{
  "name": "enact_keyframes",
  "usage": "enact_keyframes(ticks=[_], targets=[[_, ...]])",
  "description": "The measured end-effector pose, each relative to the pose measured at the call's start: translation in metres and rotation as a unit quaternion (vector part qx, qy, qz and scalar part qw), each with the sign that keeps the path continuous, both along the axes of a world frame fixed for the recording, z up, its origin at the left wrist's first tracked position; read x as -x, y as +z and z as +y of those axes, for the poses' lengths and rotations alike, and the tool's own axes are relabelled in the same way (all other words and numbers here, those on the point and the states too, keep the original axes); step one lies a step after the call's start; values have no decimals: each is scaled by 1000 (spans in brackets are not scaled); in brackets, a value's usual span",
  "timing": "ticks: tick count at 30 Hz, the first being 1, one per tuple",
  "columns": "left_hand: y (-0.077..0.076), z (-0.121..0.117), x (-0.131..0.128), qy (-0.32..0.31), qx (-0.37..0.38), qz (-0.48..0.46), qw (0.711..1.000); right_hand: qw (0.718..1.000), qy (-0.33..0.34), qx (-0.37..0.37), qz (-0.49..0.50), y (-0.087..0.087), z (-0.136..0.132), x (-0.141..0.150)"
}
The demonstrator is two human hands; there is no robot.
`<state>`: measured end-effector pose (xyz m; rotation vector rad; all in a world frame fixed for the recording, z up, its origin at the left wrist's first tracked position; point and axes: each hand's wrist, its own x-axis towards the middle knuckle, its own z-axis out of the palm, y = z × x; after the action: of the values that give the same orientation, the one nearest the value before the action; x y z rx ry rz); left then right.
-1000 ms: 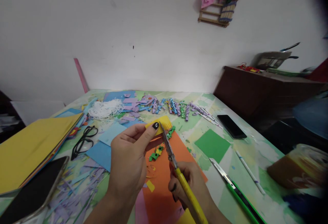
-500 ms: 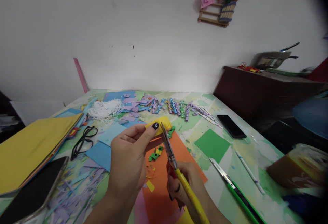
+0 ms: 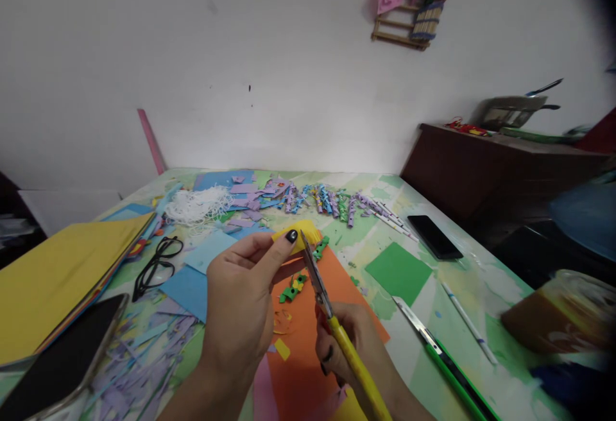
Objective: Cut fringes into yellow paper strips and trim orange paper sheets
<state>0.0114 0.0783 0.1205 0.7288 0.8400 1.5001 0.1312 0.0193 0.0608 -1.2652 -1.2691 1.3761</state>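
My left hand (image 3: pixel 245 292) pinches a small piece of yellow paper (image 3: pixel 302 227) between thumb and fingers. Thin cuts fringe the paper's right edge. My right hand (image 3: pixel 351 337) is closed round a pair of scissors (image 3: pixel 317 283) with yellow handles. The blade tips lie against the yellow paper, just right of my left thumb. Below both hands is an orange sheet (image 3: pixel 308 369), on which rest a green paper piece with a yellow flower (image 3: pixel 293 287) and a small yellow scrap (image 3: pixel 282 348). Another green curled piece (image 3: pixel 321 248) shows behind the blades.
Left are black glasses (image 3: pixel 156 267), a phone (image 3: pixel 67 350), a yellow-topped paper stack (image 3: pixel 72 273) and purple scraps (image 3: pixel 139 369). White string (image 3: pixel 199 205) and decorated paper rolls (image 3: pixel 332 203) lie behind. Right are a green square (image 3: pixel 398 273), a craft knife (image 3: pixel 443 357) and another phone (image 3: pixel 436 237).
The scissor blades shift very slightly at the yellow paper, and the fingers of my right hand flex on the handles. My left hand stays nearly still with the paper.
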Motion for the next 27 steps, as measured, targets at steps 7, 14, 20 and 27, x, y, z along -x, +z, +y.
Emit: enact_keyframes(ticks=[7, 14, 20, 27], targets=[[0, -1, 0, 1, 0, -1, 1000, 1000, -9, -19, -13, 0, 0, -1], [-1, 0, 1, 2, -1, -1, 1000, 1000, -18, 17, 0, 1, -1, 1], [-1, 0, 1, -3, -7, -3, 1000, 999, -28, 19, -4, 0, -1, 1], [-2, 0, 1, -11, -12, -2, 1000, 999, -33, 21, -9, 2, -1, 2]])
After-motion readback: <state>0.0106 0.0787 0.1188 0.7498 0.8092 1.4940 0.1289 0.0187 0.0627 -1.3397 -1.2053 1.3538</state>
